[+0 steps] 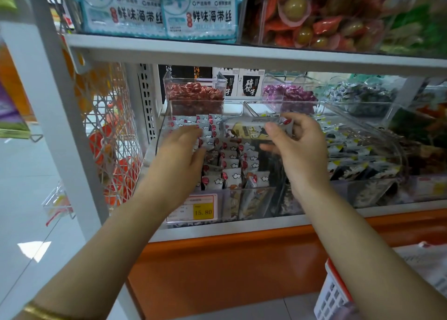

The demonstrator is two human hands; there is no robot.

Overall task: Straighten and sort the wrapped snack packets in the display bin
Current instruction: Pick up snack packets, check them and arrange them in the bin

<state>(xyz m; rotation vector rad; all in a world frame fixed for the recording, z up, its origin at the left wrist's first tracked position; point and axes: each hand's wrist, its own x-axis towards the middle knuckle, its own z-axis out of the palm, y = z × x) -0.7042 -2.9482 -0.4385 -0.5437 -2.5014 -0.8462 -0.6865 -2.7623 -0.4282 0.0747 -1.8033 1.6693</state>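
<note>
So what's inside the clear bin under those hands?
Rows of small white-and-red packets stand in the clear bin. The left hand rests on the left rows, hiding those beneath it; the right hand pinches a lifted packet above them. The bin's bottom is covered.

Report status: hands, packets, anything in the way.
Left hand flat on white cloud-print packets in clear plastic bin. Right hand pinches dark-and-white wrapped packet above them. Nothing blocking.
</note>
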